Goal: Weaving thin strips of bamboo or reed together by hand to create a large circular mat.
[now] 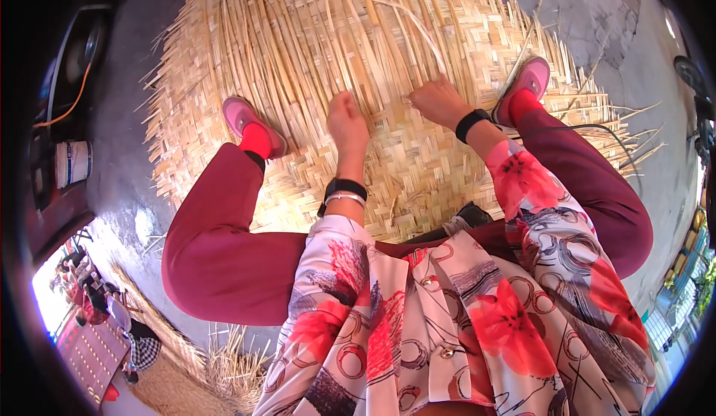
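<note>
A large woven mat of pale bamboo strips (418,162) lies on the ground, its far part still loose strips (321,28). I sit on it with legs apart. My left hand (347,121) presses down on the weave, fingers closed on the strips at the edge of the woven part. My right hand (438,101) is beside it, pinching a thin strip that arcs up and away. Both wrists wear black bands.
My pink shoes (250,121) (526,84) rest on the mat at left and right. A grey concrete floor (123,185) surrounds the mat. A white tin (72,162) stands at the left. More loose strips (224,356) lie at lower left.
</note>
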Available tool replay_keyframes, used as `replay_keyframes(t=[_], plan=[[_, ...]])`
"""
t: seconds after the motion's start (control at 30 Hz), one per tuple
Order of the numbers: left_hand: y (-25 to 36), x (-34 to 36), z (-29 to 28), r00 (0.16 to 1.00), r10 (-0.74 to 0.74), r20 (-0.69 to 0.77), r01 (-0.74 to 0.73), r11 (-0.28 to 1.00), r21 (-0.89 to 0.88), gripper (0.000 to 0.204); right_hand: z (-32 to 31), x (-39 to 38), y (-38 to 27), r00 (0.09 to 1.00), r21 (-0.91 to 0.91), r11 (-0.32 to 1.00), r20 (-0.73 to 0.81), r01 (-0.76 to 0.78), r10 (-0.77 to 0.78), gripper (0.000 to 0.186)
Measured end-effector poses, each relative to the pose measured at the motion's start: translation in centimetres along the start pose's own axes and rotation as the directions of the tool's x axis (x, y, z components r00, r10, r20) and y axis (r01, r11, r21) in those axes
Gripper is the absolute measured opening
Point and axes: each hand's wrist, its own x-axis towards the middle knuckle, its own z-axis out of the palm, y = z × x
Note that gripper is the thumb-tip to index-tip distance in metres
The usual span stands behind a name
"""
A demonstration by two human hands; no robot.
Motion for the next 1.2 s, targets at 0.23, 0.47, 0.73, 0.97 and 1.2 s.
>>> replay_keyframes(t=[0.23,0.47,0.73,0.97,1.2], plan=[[-2.9,-7.6,-1.3,0.918,-0.214,0.334,-0.157,0.579,0.8,0.064,2.2,-0.2,-1.2,0.988,0.018,0.988,-0.03,-0.153,0.154,0.012],[-1.7,-6.7,-1.1,0.94,-0.228,0.253,-0.074,0.588,0.806,0.081,4.4,-1.6,-0.6,0.97,0.027,0.981,-0.147,-0.192,0.194,0.01],[-2.2,-7.1,-3.1,0.906,-0.34,0.252,-0.009,0.579,0.815,0.086,2.8,-0.4,-0.3,0.991,-0.031,0.994,-0.081,-0.107,0.104,0.009],[-1.9,-6.5,-3.2,0.865,-0.321,0.385,-0.175,0.525,0.833,0.078,2.9,-0.5,-0.2,0.992,-0.001,0.992,0.014,-0.127,0.127,0.01],[-2.2,-6.6,-2.2,0.828,-0.414,0.379,-0.24,0.349,0.906,0.077,2.5,-1.5,1.7,0.999,-0.098,0.995,-0.05,0.01,-0.015,0.008]])
